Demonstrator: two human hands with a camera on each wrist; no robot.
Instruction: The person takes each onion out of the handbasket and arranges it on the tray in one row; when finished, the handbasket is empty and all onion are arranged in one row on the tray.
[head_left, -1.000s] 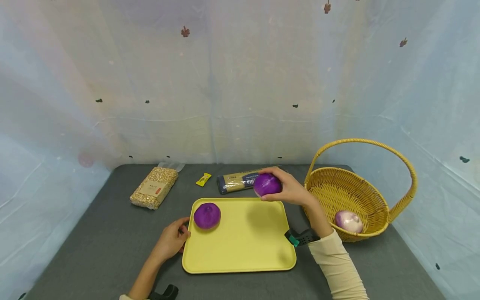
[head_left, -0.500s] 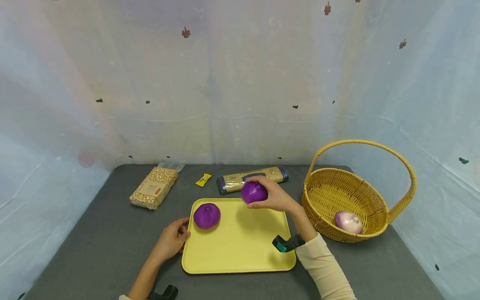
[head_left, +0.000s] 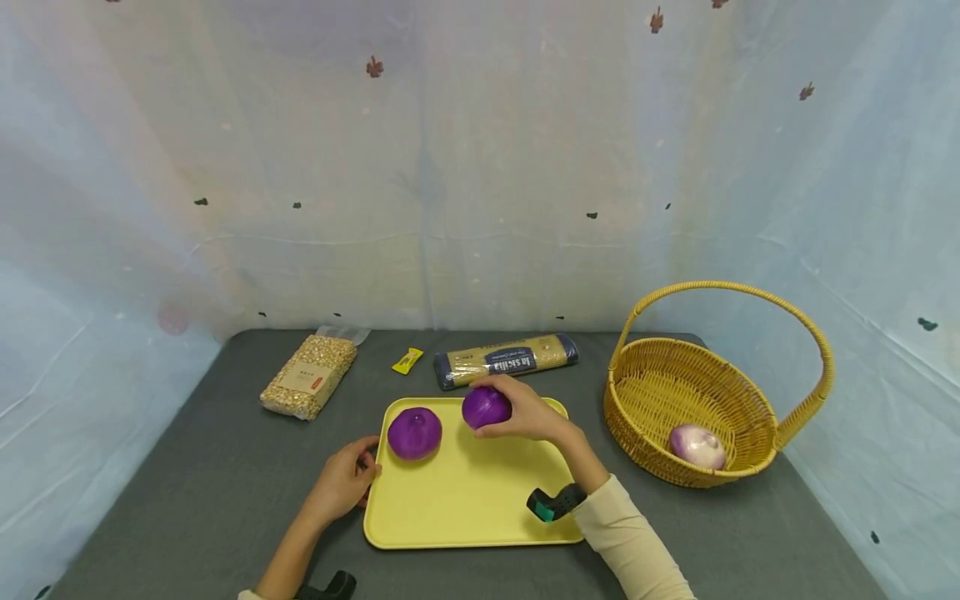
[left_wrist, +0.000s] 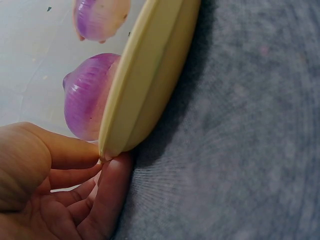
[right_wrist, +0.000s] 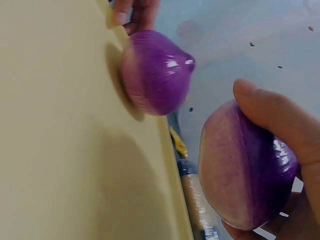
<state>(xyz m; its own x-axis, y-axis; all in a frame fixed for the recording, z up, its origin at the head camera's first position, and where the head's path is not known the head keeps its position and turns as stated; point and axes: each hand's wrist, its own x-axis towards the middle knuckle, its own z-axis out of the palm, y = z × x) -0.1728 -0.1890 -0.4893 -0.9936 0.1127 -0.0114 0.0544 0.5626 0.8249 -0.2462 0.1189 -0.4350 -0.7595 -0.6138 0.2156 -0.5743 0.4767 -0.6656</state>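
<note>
Yellow tray flat on the grey counter, close to the person. Left hand at its left edge, grip clamped on the rim. Risk on this side, as I judge it: a lift or tug there would tip the tray and set the first onion rolling. That onion sits pale base down near the far left corner, tip up, with nothing bracing it.

Rightward, a second onion hangs above the tray's far side, apart from it, shadow on the yellow below. Right hand has its grip clamped round it; finger ends mostly hidden, so how firm the hold is I can't fairly say. Glossy skin could slide out if the fingers slackened. Too wide a swing left would knock it against its neighbour; laid on its side, it might roll.

Around, left to right: clear bag of kernels, small yellow sachet, then a gold-and-blue packet just beyond the tray's far rim, where the right hand could brush it. Right forearm crosses the tray's right end, covering part of the rim. Far right, wicker basket with a paler onion inside; its tall handle arches over the mouth, an obstacle to any reach from above.
</note>
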